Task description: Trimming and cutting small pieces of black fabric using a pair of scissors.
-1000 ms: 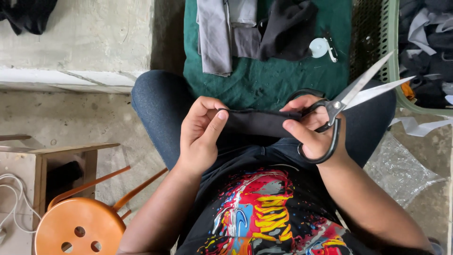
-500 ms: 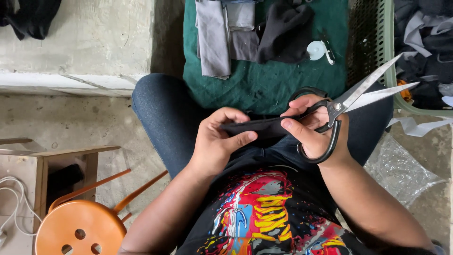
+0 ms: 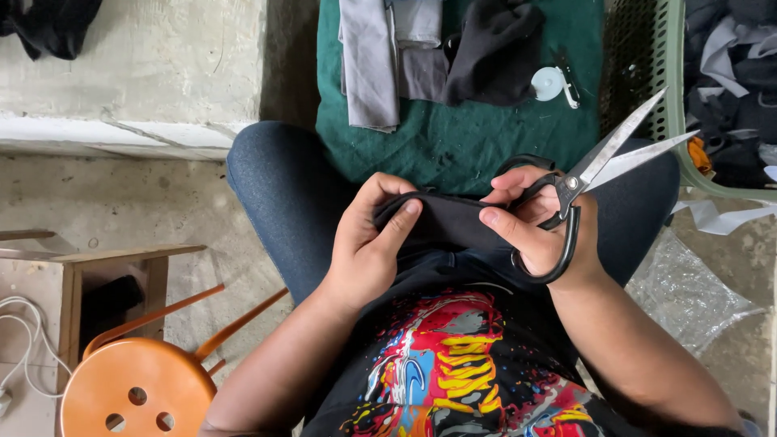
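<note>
The left hand (image 3: 368, 243) has regripped the black cloth (image 3: 449, 220); the right hand (image 3: 542, 226) still clasps scissors (image 3: 599, 166).

Black cloth (image 3: 449, 222); orange stool (image 3: 133, 388)

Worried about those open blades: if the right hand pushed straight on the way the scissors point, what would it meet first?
Probably the green basket: the scissors in the right hand aim up-right at its rim, though depth is unclear and the tips might pass above it.
</note>
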